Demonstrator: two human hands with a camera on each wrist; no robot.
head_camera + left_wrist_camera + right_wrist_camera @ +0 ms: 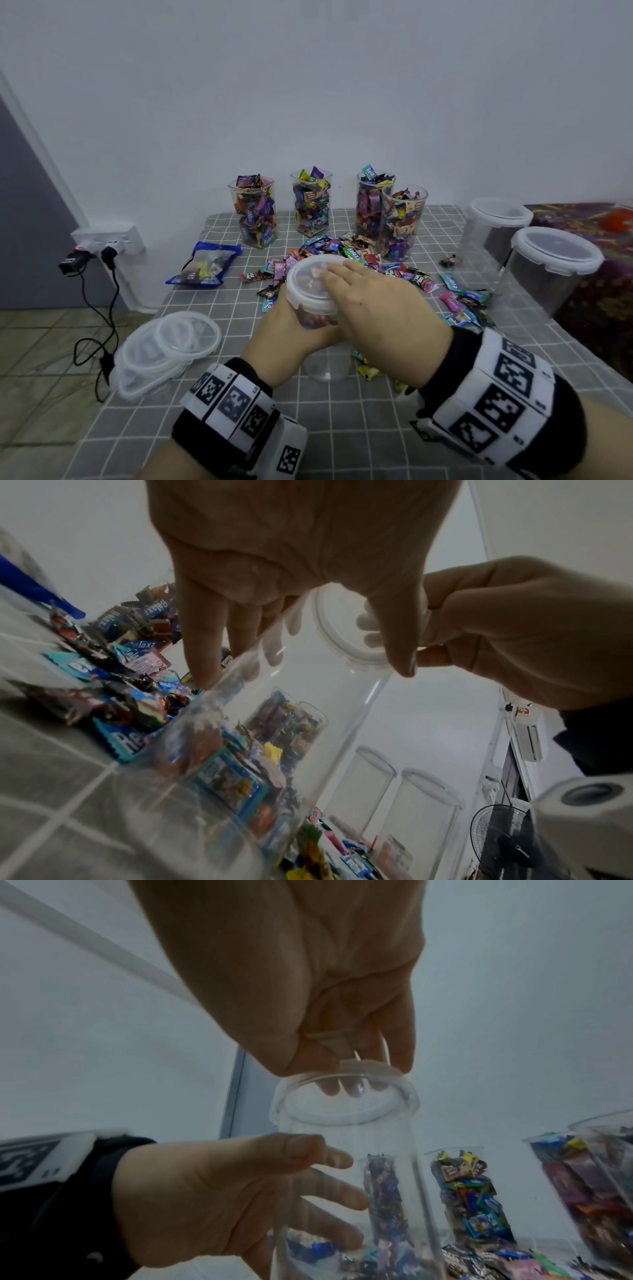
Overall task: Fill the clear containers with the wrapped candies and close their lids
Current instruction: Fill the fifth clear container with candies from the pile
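A tall clear container (327, 368) stands on the checked tablecloth (342, 428) in front of me, with some wrapped candies inside. My left hand (291, 329) grips its upper wall, fingers and thumb curled round it (219, 1191). A translucent lid (305, 291) sits on its mouth. My right hand (363, 294) lies flat on the lid and presses it with straight fingers; its fingertips show through the lid (342, 1096). Loose wrapped candies (346, 255) are heaped just behind the container.
Several open containers full of candies (257, 212) line the back by the wall. Two empty lidded containers (548, 270) stand at the right edge. A stack of spare lids (164, 353) lies front left, behind it a blue candy bag (205, 265). A wall socket with cables (102, 243) is at the left.
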